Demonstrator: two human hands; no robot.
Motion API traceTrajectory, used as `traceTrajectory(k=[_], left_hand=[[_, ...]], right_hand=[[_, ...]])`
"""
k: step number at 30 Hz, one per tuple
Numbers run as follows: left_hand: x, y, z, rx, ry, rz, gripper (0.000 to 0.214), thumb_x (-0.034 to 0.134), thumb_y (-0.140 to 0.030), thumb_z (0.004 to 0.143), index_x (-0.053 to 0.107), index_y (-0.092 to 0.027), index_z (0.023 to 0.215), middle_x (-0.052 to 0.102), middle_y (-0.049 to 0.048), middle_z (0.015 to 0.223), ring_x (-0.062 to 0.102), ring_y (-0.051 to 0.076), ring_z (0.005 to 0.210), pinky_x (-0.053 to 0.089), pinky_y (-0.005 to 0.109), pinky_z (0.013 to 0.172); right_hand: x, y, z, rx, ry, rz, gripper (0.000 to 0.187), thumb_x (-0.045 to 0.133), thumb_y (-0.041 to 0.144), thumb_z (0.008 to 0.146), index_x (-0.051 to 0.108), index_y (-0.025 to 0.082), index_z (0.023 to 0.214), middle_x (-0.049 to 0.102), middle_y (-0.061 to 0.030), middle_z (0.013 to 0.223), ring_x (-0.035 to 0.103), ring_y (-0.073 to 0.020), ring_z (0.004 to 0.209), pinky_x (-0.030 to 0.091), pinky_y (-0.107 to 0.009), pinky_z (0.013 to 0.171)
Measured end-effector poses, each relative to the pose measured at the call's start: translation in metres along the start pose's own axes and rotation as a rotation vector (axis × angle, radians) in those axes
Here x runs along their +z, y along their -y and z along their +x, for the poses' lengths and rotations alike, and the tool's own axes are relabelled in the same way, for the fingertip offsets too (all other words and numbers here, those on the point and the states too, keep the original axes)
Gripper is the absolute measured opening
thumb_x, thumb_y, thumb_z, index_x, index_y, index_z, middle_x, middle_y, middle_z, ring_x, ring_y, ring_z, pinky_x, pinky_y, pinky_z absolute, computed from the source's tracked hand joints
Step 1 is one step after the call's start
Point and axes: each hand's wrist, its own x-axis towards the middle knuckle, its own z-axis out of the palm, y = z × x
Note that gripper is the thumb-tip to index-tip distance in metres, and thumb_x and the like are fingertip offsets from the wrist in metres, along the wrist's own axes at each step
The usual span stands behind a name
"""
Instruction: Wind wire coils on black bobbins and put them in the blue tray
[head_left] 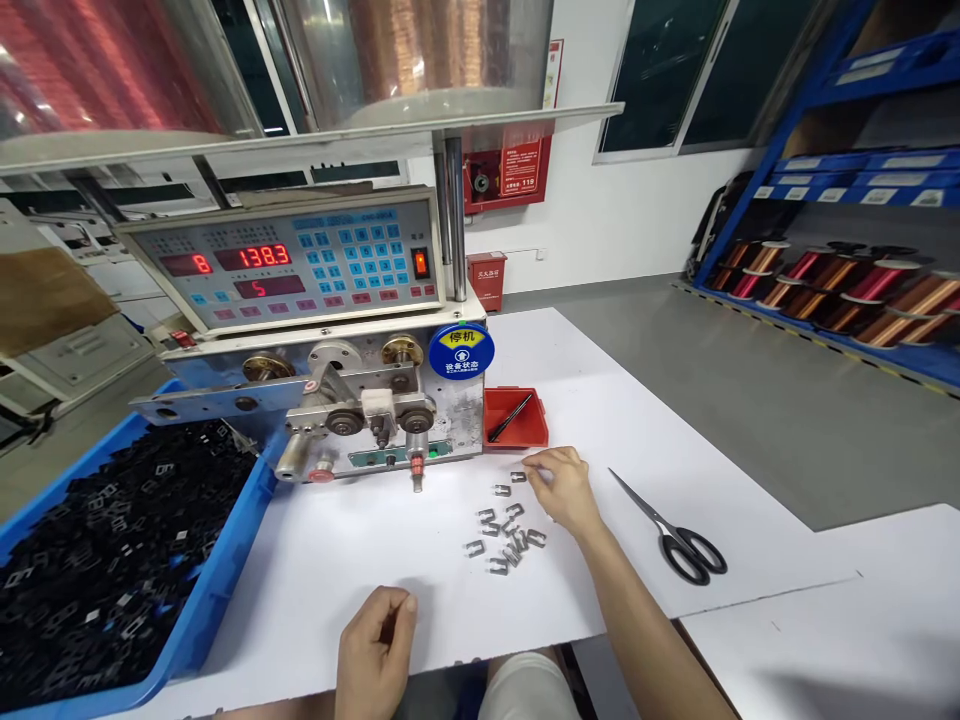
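Observation:
Several small U-shaped metal clips (512, 540) lie loosely scattered on the white tabletop. My right hand (566, 490) reaches over their far side, its fingertips pinched at the end of one metal clip (518, 477). Part of that contact is hidden by the fingers. Near the front edge of the table, my left hand (377, 645) rests with its fingers curled into a loose fist, and nothing shows in it. Black-handled scissors (675, 540) lie to the right of my right forearm, blades partly toward the machine.
A coil winding machine (300, 260) with a lit red display stands behind. In front of its right side is a red tray (517, 420) with a black pen. A blue bin (247, 530) of black parts is at left. Wire spools (885, 290) fill the right shelf.

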Motion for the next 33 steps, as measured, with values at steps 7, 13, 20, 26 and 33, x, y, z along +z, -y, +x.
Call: traceTrajectory(k=[7, 13, 20, 26, 33], left_hand=[[0.0, -0.001, 0.0, -0.019, -0.005, -0.003, 0.039, 0.047, -0.052, 0.083, 0.054, -0.021, 0.06, 0.048, -0.0032, 0.052, 0.045, 0.013, 0.048, 0.038, 0.023, 0.047], [-0.001, -0.001, -0.001, -0.053, 0.027, -0.028, 0.035, 0.049, -0.048, 0.083, 0.055, -0.021, 0.062, 0.049, -0.0028, 0.055, 0.046, 0.014, 0.05, 0.039, 0.024, 0.051], [0.0, 0.0, -0.001, -0.049, 0.016, -0.036, 0.035, 0.05, -0.048, 0.082, 0.054, -0.021, 0.061, 0.047, -0.0036, 0.054, 0.044, 0.013, 0.05, 0.037, 0.024, 0.05], [0.0, 0.0, -0.001, -0.085, 0.029, -0.058, 0.034, 0.051, -0.048, 0.082, 0.053, -0.021, 0.061, 0.046, -0.0037, 0.054, 0.043, 0.013, 0.05, 0.036, 0.023, 0.051], [-0.001, 0.0, -0.001, -0.093, 0.047, -0.071, 0.032, 0.051, -0.048, 0.081, 0.053, -0.021, 0.063, 0.045, -0.0035, 0.055, 0.043, 0.014, 0.051, 0.035, 0.024, 0.052]], right_hand=[[0.005, -0.004, -0.003, 0.004, 0.071, -0.041, 0.022, 0.059, 0.016, 0.072, 0.069, 0.023, 0.09, 0.067, -0.007, 0.097, 0.046, -0.0296, 0.098, 0.034, -0.044, 0.08], [0.004, 0.002, -0.004, -0.021, 0.086, -0.032, 0.015, 0.058, 0.013, 0.073, 0.065, 0.023, 0.082, 0.068, -0.0046, 0.091, 0.048, -0.0273, 0.096, 0.032, -0.042, 0.082], [0.002, 0.003, -0.004, -0.057, 0.073, -0.001, 0.022, 0.05, 0.001, 0.068, 0.059, 0.021, 0.064, 0.069, -0.001, 0.075, 0.054, -0.022, 0.084, 0.031, -0.039, 0.08], [0.0, 0.006, -0.009, -0.146, 0.093, 0.037, 0.025, 0.05, 0.0, 0.059, 0.062, 0.021, 0.058, 0.072, 0.0011, 0.08, 0.053, -0.0244, 0.091, 0.029, -0.043, 0.083], [-0.012, -0.013, -0.014, -0.069, -0.06, 0.073, 0.022, 0.047, 0.011, 0.068, 0.066, 0.023, 0.067, 0.071, -0.0021, 0.083, 0.053, -0.025, 0.091, 0.038, -0.042, 0.081]])
